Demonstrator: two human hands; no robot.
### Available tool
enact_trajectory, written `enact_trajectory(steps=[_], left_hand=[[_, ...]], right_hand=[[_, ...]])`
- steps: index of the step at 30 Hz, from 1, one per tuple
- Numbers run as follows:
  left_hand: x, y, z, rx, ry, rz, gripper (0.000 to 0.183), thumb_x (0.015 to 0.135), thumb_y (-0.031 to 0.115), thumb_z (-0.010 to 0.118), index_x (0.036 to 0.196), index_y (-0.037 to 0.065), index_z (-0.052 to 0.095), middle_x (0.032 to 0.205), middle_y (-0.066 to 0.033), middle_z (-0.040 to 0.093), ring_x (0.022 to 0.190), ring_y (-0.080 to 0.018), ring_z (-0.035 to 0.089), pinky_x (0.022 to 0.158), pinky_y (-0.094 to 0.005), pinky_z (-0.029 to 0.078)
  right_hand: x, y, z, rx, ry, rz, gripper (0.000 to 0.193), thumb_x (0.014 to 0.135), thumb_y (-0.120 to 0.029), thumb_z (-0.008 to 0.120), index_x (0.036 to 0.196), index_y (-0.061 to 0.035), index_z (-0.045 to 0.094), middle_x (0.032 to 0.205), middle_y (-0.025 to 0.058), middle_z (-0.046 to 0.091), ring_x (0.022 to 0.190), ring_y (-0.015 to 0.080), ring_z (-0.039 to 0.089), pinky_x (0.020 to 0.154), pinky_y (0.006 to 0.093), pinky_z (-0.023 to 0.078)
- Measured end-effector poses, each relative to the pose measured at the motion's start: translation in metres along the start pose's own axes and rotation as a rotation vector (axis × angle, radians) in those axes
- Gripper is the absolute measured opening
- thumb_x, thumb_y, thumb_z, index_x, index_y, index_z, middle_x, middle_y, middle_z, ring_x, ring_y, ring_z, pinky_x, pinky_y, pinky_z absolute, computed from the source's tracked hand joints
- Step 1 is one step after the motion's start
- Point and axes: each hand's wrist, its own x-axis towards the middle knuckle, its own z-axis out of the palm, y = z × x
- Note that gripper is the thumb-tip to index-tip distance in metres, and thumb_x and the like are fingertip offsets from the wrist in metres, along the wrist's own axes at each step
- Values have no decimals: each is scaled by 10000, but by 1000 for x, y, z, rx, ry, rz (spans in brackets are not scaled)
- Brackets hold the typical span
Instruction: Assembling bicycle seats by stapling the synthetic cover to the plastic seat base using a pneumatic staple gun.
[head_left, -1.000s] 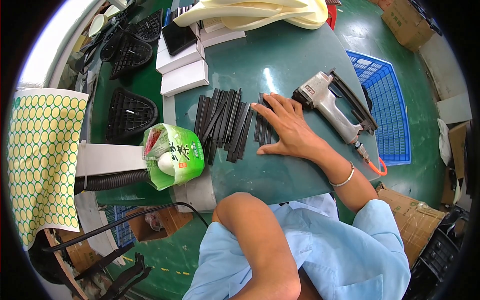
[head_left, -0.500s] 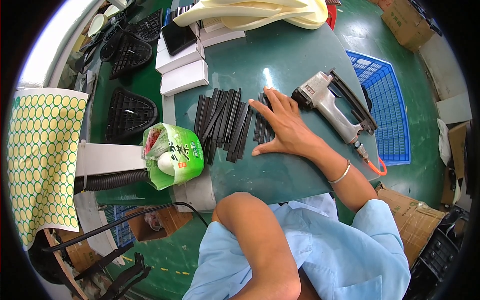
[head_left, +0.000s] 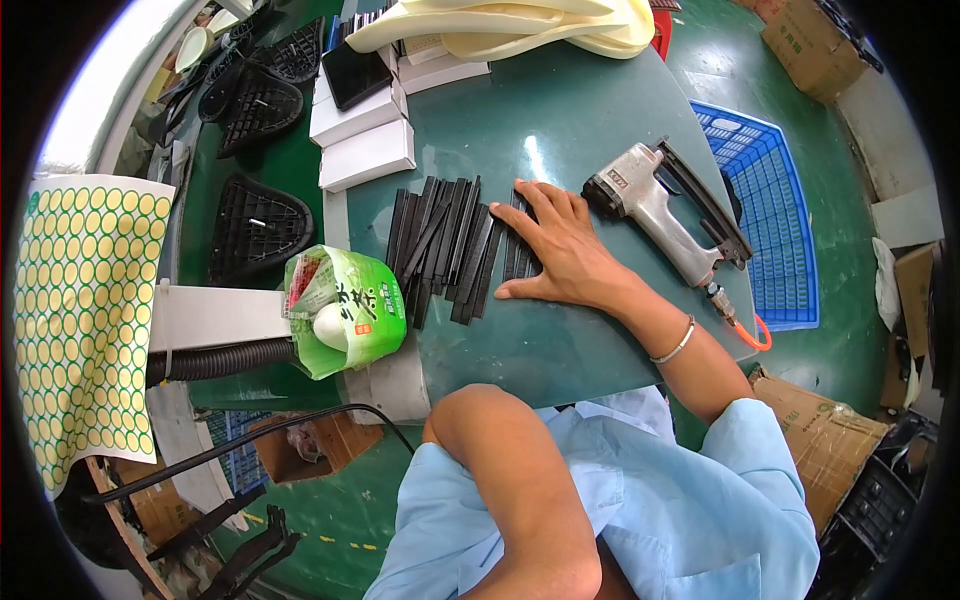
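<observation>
My right hand (head_left: 572, 250), with a bracelet on its wrist, lies palm down on the green table with fingers spread. Its fingers and thumb reach around a small row of thin black strips (head_left: 514, 255), partly hidden under the hand. A larger loose pile of black strips (head_left: 440, 235) lies just left of it, some crossing at an angle. To the right of the hand rests a silver air stapler (head_left: 655, 205) with a black magazine and an orange hose. My left arm (head_left: 510, 470) is bent in front of my body; the left hand itself is out of sight.
A green plastic bag (head_left: 375, 310) holding a white object stands left of the pile. Small white boxes (head_left: 368, 157) with a black phone (head_left: 357, 75), cream foam-like pieces (head_left: 550, 25) and black moulded parts (head_left: 260, 225) lie beyond. A blue basket (head_left: 790, 220) stands right.
My right hand has slid slightly left toward the larger pile, and the small row of strips has shifted left with it. The stapler and the pile stay in place.
</observation>
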Motion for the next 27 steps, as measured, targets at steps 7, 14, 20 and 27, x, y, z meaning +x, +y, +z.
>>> enact_trajectory(steps=[7,14,20,27], left_hand=[[-4,0,0,-43,2,-76,206,859,16,552,1058,-36,543,1075,-110,521,1066,-263,469,990,-430,351],[-4,-1,0,-41,2,-72,191,856,8,548,1044,-33,544,1052,-103,517,1050,-256,471,982,-424,356],[-5,-2,1,-93,13,-114,171,851,2,551,1020,-21,547,1033,-85,509,1027,-240,477,960,-409,366],[-3,2,-1,-33,-9,-93,169,849,7,557,1016,-22,552,1032,-86,510,1018,-242,477,955,-407,369]], right_hand=[[0,-2,-1,16,-8,3,876,636,-495,766,1358,-146,415,1408,216,316,1313,383,275,1057,477,240],[-2,-3,-1,32,17,-3,867,626,-463,782,1348,-145,423,1412,212,307,1312,383,277,1050,475,254],[-3,-6,0,55,27,-22,875,613,-452,795,1343,-145,422,1410,204,307,1309,385,281,1042,478,266],[-3,-7,-2,76,51,-40,875,591,-443,804,1316,-112,442,1393,226,318,1291,398,294,1034,486,274]])
